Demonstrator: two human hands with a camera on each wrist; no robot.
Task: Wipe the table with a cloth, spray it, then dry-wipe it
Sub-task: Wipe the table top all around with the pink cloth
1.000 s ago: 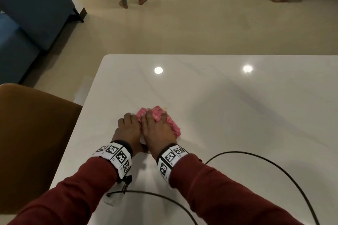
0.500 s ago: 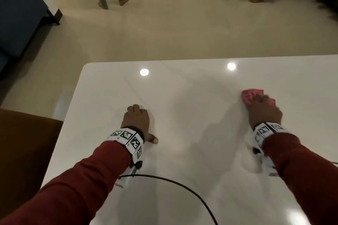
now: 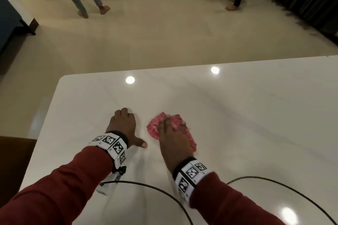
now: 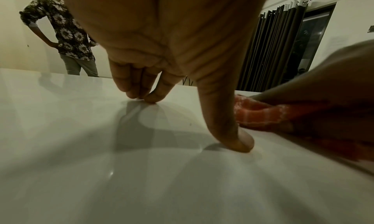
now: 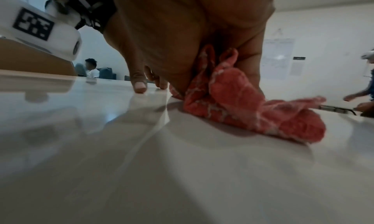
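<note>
The right hand is pressing down on the pink cloth, its fingers lying over the bunched fabric, part of which is tucked up under the palm in the right wrist view. Half a second ago it was holding the cloth far out to the right on the white table; now the cloth is lying just beside the left hand. That hand is holding nothing and has not moved, its fingers curled with their tips on the table and its thumb out toward the cloth. Both wristbands are showing black-and-white square markers, with no readable writing.
</note>
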